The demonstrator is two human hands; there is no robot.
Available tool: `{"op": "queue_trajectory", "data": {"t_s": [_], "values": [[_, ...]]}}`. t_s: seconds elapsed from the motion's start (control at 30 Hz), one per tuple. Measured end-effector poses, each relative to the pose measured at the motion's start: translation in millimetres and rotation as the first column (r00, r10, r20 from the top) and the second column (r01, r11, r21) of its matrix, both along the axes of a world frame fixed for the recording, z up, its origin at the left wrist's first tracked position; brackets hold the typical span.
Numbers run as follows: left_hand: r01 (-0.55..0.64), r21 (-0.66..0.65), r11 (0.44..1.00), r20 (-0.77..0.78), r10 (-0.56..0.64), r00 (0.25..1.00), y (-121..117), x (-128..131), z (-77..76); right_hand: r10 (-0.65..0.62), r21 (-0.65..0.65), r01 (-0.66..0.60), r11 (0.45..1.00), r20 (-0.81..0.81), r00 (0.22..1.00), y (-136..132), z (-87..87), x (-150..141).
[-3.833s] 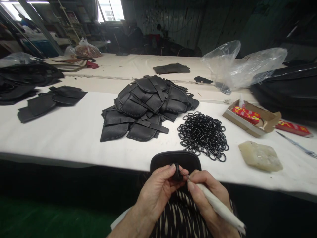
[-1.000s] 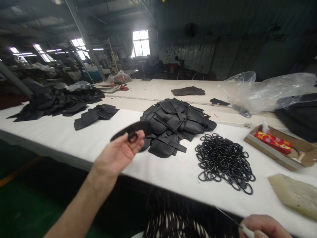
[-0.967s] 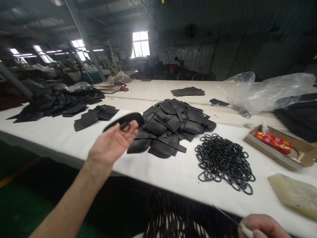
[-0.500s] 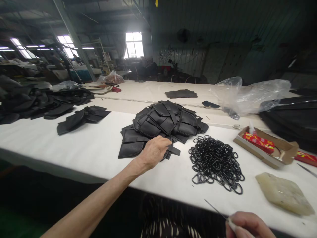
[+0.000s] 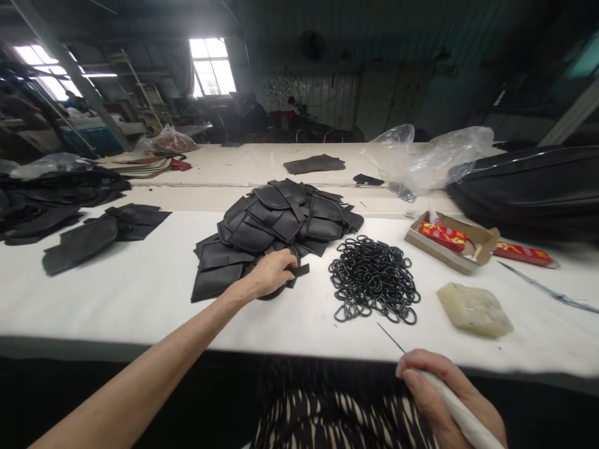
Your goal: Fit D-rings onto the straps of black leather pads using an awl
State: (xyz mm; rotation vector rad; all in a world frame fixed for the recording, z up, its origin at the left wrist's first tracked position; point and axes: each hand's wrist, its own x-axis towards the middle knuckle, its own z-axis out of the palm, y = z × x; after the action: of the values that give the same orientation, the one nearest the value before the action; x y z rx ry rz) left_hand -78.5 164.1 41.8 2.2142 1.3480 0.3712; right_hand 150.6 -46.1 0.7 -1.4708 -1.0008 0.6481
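My left hand [image 5: 271,273] reaches to the front of a heap of black leather pouches [image 5: 269,215]. Its fingers curl closed on a black leather pouch [image 5: 279,291] at the heap's near edge, and the hand covers much of that piece. A short black strap [image 5: 302,270] sticks out to the right of the fingertips. Low on the right, my right hand [image 5: 447,390] is closed round an awl [image 5: 456,404] with a white wrapped handle. Its thin metal shaft points up and left, toward a pile of black D-rings [image 5: 374,277] on the white tabletop [image 5: 154,305].
Right of the rings lie an open cardboard box [image 5: 449,252] with red packets, a yellowish translucent block [image 5: 475,310] and a thin pointed tool [image 5: 538,284]. More black leather pieces [image 5: 84,240] lie leftward. Behind are a clear plastic bag [image 5: 430,159] and a large black bag [image 5: 524,190].
The view has turned right and the table's things appear shifted left. My right hand has risen further into view with the awl. My left hand stays at the heap, fingers more curled.
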Motion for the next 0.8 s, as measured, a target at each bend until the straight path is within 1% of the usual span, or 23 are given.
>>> {"op": "queue_trajectory", "data": {"t_s": [0.1,0.17,0.2,0.23,0.27,0.3,0.33,0.4,0.47,0.53,0.57,0.6,0.63,0.67,0.7,0.73,0.77,0.8], "values": [[-0.055,-0.088,0.995,0.112,0.065,0.992,-13.6,0.6,4.2,0.067,-0.001,-0.067,0.998,0.069,0.995,-0.1,1.1,-5.6],[-0.1,-0.191,0.977,0.19,0.136,0.972,-26.2,3.3,7.8,0.103,-0.011,-0.102,0.995,0.102,0.989,2.6,-1.0,-10.4],[-0.117,-0.258,0.959,0.229,0.179,0.957,-32.9,5.3,9.6,0.118,0.009,-0.12,0.993,0.135,0.984,5.4,-2.8,-12.7],[-0.127,-0.33,0.935,0.267,0.222,0.938,-39.7,7.6,11.3,0.122,0.043,-0.132,0.99,0.182,0.976,9.3,-5.0,-14.6],[-0.126,-0.402,0.907,0.305,0.263,0.915,-46.3,10.2,12.7,0.132,0.104,-0.162,0.981,0.254,0.958,14.3,-7.4,-16.0],[-0.117,-0.466,0.877,0.343,0.301,0.89,-52.6,12.9,13.4,0.112,0.205,-0.193,0.96,0.351,0.93,20.2,-9.8,-16.9],[-0.102,-0.519,0.849,0.379,0.335,0.862,-58.4,15.8,13.5,0.105,0.239,-0.232,0.943,0.449,0.887,26.9,-12.1,-17.2],[-0.071,-0.589,0.805,0.441,0.394,0.807,-69.0,21.8,10.9,0.098,0.229,-0.31,0.923,0.639,0.763,41.0,-15.2,-16.4],[-0.06,-0.62,0.783,0.48,0.438,0.76,-78.2,27.9,4.7,0.086,0.182,-0.356,0.917,0.78,0.62,54.0,-16.2,-14.4],[-0.074,-0.627,0.775,0.5,0.473,0.726,-86.2,33.6,-3.3,0.073,0.148,-0.396,0.906,0.867,0.492,64.6,-15.8,-12.2],[-0.097,-0.621,0.778,0.501,0.489,0.714,-89.6,36.2,-7.4,0.077,0.131,-0.42,0.898,0.893,0.443,68.7,-15.5,-11.1],[-0.135,-0.593,0.794,0.5,0.494,0.711,-92.6,38.6,-11.1,0.093,0.109,-0.448,0.887,0.909,0.406,72.2,-15.2,-10.1],[-0.181,-0.532,0.827,0.499,0.479,0.722,-94.9,40.6,-14.3,0.111,0.09,-0.472,0.877,0.917,0.382,75.0,-15.1,-9.2],[-0.22,-0.435,0.873,0.487,0.434,0.758,-96.6,42.4,-16.9,0.131,0.074,-0.492,0.868,0.92,0.369,77.2,-15.1,-8.5],[-0.238,-0.317,0.918,0.458,0.368,0.809,-97.5,43.8,-18.9,0.148,0.062,-0.508,0.859,0.921,0.361,78.8,-15.1,-8.0],[-0.229,-0.202,0.952,0.413,0.294,0.862,-97.8,45.0,-20.4,0.16,0.053,-0.519,0.853,0.92,0.357,79.9,-15.1,-7.6],[-0.197,-0.115,0.974,0.362,0.226,0.904,-97.4,45.9,-21.3,0.167,0.05,-0.526,0.849,0.919,0.356,80.6,-15.0,-7.5],[-0.162,-0.075,0.984,0.321,0.178,0.93,-96.5,46.6,-21.8,0.17,0.051,-0.53,0.846,0.918,0.359,80.9,-14.7,-7.6]]}}
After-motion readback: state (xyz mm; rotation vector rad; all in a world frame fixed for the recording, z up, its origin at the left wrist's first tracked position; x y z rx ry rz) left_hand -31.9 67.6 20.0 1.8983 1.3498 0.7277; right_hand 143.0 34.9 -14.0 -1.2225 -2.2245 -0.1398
